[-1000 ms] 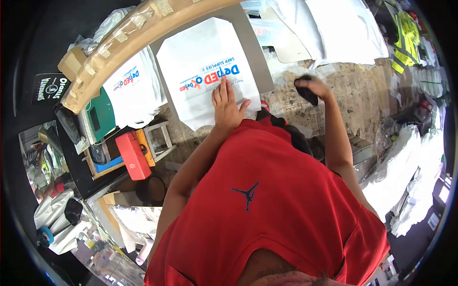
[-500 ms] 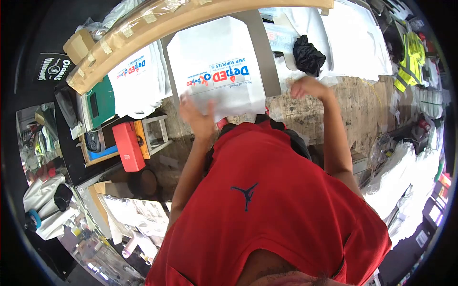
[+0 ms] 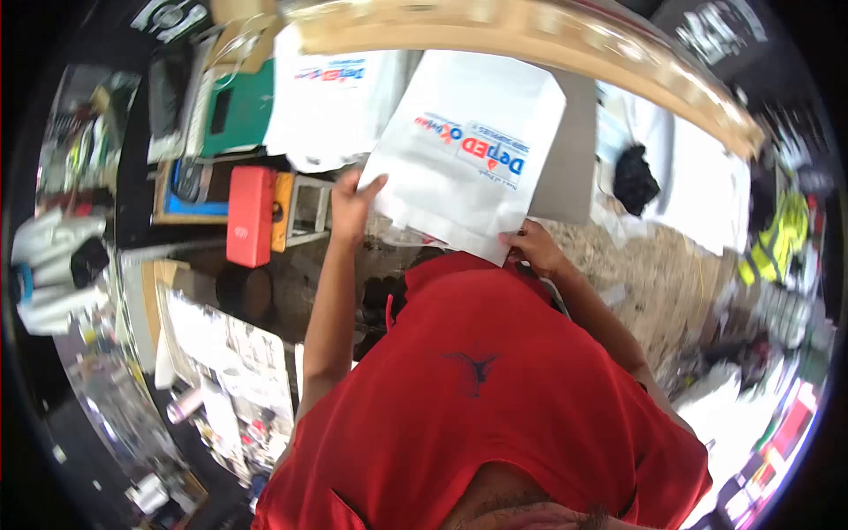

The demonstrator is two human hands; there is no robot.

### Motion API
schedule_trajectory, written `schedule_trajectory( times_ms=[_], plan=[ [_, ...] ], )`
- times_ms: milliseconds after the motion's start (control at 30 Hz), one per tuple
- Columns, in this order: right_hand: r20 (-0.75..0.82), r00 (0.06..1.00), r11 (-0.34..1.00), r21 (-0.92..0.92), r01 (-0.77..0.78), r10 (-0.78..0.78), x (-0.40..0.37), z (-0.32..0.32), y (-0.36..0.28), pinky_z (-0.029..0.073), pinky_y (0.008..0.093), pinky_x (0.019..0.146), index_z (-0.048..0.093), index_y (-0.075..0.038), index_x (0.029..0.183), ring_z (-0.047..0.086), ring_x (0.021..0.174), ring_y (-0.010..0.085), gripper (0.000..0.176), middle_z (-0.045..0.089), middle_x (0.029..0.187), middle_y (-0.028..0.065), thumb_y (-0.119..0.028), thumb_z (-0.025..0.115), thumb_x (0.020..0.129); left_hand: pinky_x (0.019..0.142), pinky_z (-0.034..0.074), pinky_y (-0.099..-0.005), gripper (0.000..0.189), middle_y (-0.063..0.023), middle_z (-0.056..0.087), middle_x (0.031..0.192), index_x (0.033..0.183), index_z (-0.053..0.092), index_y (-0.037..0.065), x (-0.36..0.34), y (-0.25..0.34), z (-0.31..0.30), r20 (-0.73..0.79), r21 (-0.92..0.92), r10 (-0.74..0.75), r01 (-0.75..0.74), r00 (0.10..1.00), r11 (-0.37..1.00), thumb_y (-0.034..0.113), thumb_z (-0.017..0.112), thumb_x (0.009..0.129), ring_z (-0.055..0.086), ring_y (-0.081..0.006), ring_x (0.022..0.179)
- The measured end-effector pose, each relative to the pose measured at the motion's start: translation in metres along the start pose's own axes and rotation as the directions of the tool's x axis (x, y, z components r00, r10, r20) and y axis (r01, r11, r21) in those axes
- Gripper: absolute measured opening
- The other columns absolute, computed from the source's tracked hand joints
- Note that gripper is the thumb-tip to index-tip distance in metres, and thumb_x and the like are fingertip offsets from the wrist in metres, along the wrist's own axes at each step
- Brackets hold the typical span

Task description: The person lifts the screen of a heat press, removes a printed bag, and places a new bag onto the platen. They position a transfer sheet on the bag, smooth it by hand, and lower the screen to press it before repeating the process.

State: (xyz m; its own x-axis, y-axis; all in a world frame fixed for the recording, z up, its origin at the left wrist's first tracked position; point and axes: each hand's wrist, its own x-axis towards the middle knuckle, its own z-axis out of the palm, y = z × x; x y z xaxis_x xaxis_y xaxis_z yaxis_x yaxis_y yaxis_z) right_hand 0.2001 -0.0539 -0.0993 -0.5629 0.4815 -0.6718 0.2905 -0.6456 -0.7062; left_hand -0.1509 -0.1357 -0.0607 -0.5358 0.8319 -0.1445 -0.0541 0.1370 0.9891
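A white printed bag [image 3: 468, 97] with blue and red lettering lies tilted over a grey board [image 3: 570, 159], in front of my body. My left hand [image 3: 352, 208] grips the bag's left edge, thumb on top. At its near right corner, my right hand [image 3: 536, 250] pinches the bag between thumb and fingers. Some fingers of both hands are hidden. To the left of the board is a stack of similar white printed pieces [image 3: 322, 115].
A long taped cardboard piece [image 3: 521, 31] spans the far side. On the right lie a crumpled black cloth [image 3: 634, 179] and white sheets [image 3: 702, 177]. A red box [image 3: 251, 216] and a green item [image 3: 243, 115] are on the left. A yellow safety vest [image 3: 782, 238] hangs far right.
Both hands have taken hold of the bag. It has turned and come off its square position on the board, its near edge closer to my body. The camera view has swung.
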Motion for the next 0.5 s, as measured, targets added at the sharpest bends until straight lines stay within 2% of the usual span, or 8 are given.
schedule_trajectory(
  times_ms=[33, 100, 167, 233, 333, 367, 433, 500],
  plan=[
    [-0.023, 0.997, 0.997, -0.026, 0.067, -0.067, 0.011, 0.019, -0.009, 0.056, 0.0283, 0.066, 0.061, -0.001, 0.119, 0.064, 0.076, 0.0143, 0.035, 0.066, 0.097, 0.0060, -0.021, 0.071, 0.092, 0.075, 0.050, -0.0239, 0.017, -0.0013, 0.073, 0.095, 0.101, 0.075, -0.001, 0.015, 0.025, -0.011, -0.003, 0.043, 0.072, -0.072, 0.997, 0.996, 0.004, 0.079, 0.085, 0.062, -0.0071, 0.082],
    [0.056, 0.997, 0.993, -0.101, 0.058, -0.052, 0.048, 0.051, -0.031, 0.057, 0.0304, 0.065, 0.058, -0.001, 0.122, 0.063, 0.076, 0.0146, 0.039, 0.064, 0.099, 0.0060, -0.017, 0.073, 0.090, 0.071, 0.050, -0.0228, 0.017, -0.0005, 0.073, 0.087, 0.098, 0.074, -0.003, 0.043, 0.074, -0.043, -0.013, 0.247, 0.110, -0.104, 0.994, 0.964, 0.003, 0.080, 0.083, 0.061, -0.0062, 0.076],
    [0.015, 0.993, 0.991, -0.076, 0.114, -0.113, 0.075, 0.098, -0.067, 0.058, 0.0306, 0.064, 0.059, -0.001, 0.120, 0.063, 0.078, 0.0144, 0.036, 0.064, 0.099, 0.0070, -0.014, 0.073, 0.089, 0.067, 0.049, -0.0224, 0.015, -0.0003, 0.072, 0.081, 0.092, 0.073, -0.004, 0.079, 0.092, -0.081, -0.053, 0.241, 0.253, -0.234, 0.966, 0.942, 0.003, 0.081, 0.082, 0.060, -0.0054, 0.072],
    [-0.038, 0.970, 0.969, 0.045, 0.243, -0.241, 0.106, 0.147, -0.104, 0.058, 0.0327, 0.062, 0.054, 0.001, 0.124, 0.065, 0.079, 0.0168, 0.042, 0.065, 0.101, 0.0086, -0.006, 0.072, 0.087, 0.065, 0.051, -0.0242, 0.015, -0.0056, 0.074, 0.083, 0.092, 0.073, -0.004, 0.100, 0.117, -0.115, -0.146, 0.161, 0.296, -0.272, 0.944, 0.949, 0.005, 0.081, 0.083, 0.064, -0.0083, 0.071],
    [-0.026, 0.927, 0.927, 0.040, 0.374, -0.373, 0.178, 0.199, -0.153, 0.058, 0.0316, 0.058, 0.051, 0.002, 0.127, 0.067, 0.076, 0.0181, 0.046, 0.066, 0.105, 0.0122, -0.005, 0.071, 0.086, 0.066, 0.056, -0.0295, 0.027, -0.0128, 0.073, 0.094, 0.107, 0.066, -0.009, 0.128, 0.123, -0.163, -0.281, -0.322, 0.113, -0.205, 0.953, 0.925, 0.010, 0.074, 0.090, 0.071, -0.0189, 0.071],
    [-0.054, 0.936, 0.937, 0.021, 0.348, -0.347, 0.215, 0.210, -0.161, 0.057, 0.0317, 0.056, 0.050, 0.003, 0.128, 0.067, 0.073, 0.0189, 0.049, 0.068, 0.103, 0.0137, -0.006, 0.072, 0.086, 0.066, 0.056, -0.0295, 0.027, -0.0128, 0.073, 0.094, 0.107, 0.066, -0.009, 0.139, 0.105, -0.182, -0.284, -0.321, 0.122, -0.214, 0.951, 0.922, 0.010, 0.074, 0.090, 0.071, -0.0189, 0.071],
    [-0.086, 0.932, 0.936, -0.065, 0.347, -0.351, 0.249, 0.233, -0.185, 0.057, 0.0320, 0.057, 0.049, 0.004, 0.130, 0.069, 0.070, 0.0196, 0.053, 0.070, 0.101, 0.0147, -0.007, 0.074, 0.085, 0.066, 0.059, -0.0330, 0.033, -0.0150, 0.072, 0.097, 0.112, 0.062, -0.010, 0.167, 0.046, -0.226, -0.123, -0.278, -0.081, 0.044, 0.989, 0.960, 0.012, 0.074, 0.091, 0.072, -0.0215, 0.074],
    [-0.140, 0.918, 0.923, -0.166, 0.348, -0.372, 0.279, 0.243, -0.189, 0.057, 0.0321, 0.056, 0.053, 0.005, 0.126, 0.070, 0.068, 0.0202, 0.048, 0.071, 0.097, 0.0148, -0.007, 0.074, 0.084, 0.059, 0.060, -0.0327, 0.036, -0.0163, 0.072, 0.095, 0.115, 0.060, -0.009, 0.168, 0.041, -0.232, -0.054, -0.064, -0.347, 0.343, 0.936, 0.937, 0.013, 0.074, 0.091, 0.071, -0.0222, 0.073]
  ],
)
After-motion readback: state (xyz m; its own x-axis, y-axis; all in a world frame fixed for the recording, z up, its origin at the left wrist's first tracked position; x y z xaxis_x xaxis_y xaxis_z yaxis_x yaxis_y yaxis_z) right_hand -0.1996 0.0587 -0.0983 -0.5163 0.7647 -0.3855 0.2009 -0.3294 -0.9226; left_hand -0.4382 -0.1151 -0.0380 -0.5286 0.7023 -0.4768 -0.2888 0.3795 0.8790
